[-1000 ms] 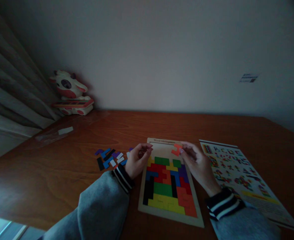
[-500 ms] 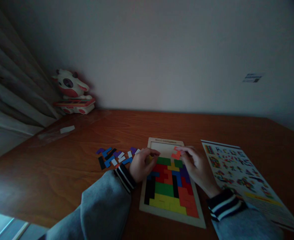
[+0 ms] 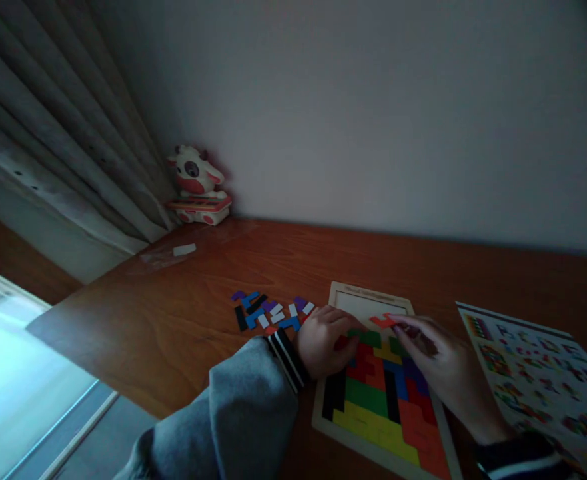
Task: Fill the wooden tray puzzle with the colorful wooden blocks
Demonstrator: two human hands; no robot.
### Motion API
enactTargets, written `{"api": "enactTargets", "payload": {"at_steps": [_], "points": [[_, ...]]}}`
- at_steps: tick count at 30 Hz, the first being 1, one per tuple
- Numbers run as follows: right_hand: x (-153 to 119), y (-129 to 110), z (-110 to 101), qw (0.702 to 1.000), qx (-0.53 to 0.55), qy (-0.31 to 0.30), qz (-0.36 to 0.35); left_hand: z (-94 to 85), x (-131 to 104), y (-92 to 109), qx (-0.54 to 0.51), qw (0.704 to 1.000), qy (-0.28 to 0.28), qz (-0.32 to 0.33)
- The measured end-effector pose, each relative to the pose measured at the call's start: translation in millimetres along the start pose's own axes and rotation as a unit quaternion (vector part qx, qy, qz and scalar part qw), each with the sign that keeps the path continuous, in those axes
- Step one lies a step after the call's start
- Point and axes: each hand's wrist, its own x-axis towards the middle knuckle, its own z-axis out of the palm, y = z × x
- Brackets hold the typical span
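A wooden puzzle board (image 3: 373, 291) lies in front of me, its lower part filled with coloured blocks such as a green block (image 3: 366, 397) and yellow ones (image 3: 373, 427). My right hand (image 3: 440, 360) pinches an orange-red puzzle piece (image 3: 383, 321) between thumb and fingertips, over the upper part of the board. Across the board's left edge rests my left hand (image 3: 326, 341), fingers bent and slightly apart from the thumb, near a green block at the top of the filled rows. Nothing shows in it. Part of the left side of the board is hidden under that hand.
Loose puzzle pieces (image 3: 263, 312) in blue, black, purple and white lie left of the board. A printed sheet (image 3: 538, 373) is to the right. At the back left stands a cow toy (image 3: 198, 187), with a plastic bag (image 3: 160, 258) before it. A curtain (image 3: 73, 133) hangs at left.
My view has turned left, so everything sits further right. The orange-red piece stays pinched in my right hand and now looks flatter. My left hand has lowered onto the board's left side.
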Motion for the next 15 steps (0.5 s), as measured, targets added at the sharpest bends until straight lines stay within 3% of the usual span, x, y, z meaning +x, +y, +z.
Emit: {"api": "enactTargets", "payload": {"at_steps": [4, 7, 11, 15], "points": [[-5, 11, 1, 0.999, -0.038, -0.001, 0.016, -7.9, -2, -1, 0.039, 0.999, -0.001, 0.000], [-7, 16, 1, 0.998, -0.057, 0.004, 0.010, -23.9, -8, -7, 0.076, 0.997, 0.000, -0.005], [-6, 18, 2, 0.999, -0.050, 0.020, -0.002, -61.0, -31, -26, 0.116, 0.991, 0.046, -0.052], [-4, 15, 3, 0.998, -0.042, 0.036, -0.004, -110.2, -76, -53, 0.191, 0.975, 0.057, -0.101]]}}
